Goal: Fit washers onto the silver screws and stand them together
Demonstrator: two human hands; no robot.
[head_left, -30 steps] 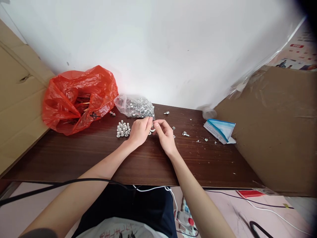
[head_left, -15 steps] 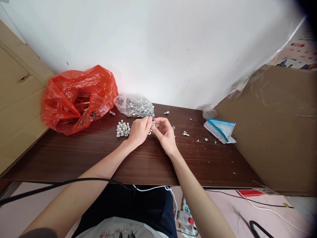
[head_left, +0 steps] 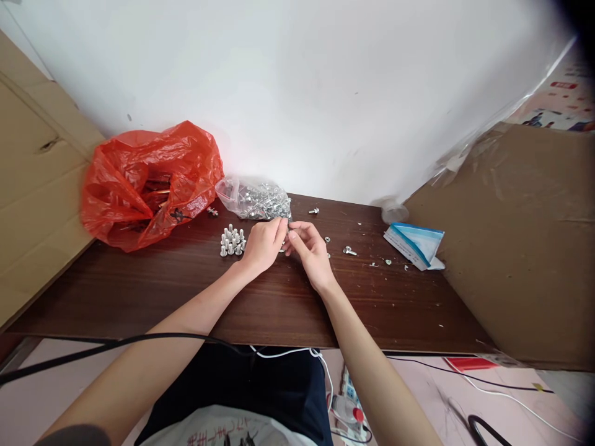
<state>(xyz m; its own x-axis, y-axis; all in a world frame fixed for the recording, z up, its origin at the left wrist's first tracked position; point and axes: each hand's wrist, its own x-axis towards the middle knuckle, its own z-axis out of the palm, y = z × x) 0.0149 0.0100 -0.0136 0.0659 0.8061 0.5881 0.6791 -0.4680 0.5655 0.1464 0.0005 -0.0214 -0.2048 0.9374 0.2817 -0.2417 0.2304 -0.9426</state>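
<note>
My left hand (head_left: 266,244) is closed, thumb uppermost, around a small metal bolt that its fingers mostly hide. From the right, my right hand (head_left: 310,249) pinches at the same bolt with thumb and fingertips. Both hands meet just above the table, in front of a clear plastic bag (head_left: 260,199) full of metal fasteners. Left of my left hand, a cluster of silver bolts (head_left: 232,240) stands upright on the heads. A washer partly shows beneath the fingers.
A red plastic bag (head_left: 149,186) stands at the back left of the brown table (head_left: 288,310). Loose bolts (head_left: 350,251) and a nut (head_left: 327,239) lie to the right, before a blue-and-white packet (head_left: 413,244). Cardboard (head_left: 511,248) flanks the table; a black cable (head_left: 116,342) crosses its front edge.
My right thumb and fingers have shifted slightly at the bolt, covering the metal that showed between the hands. The view has moved a little; my left hand keeps its grip.
</note>
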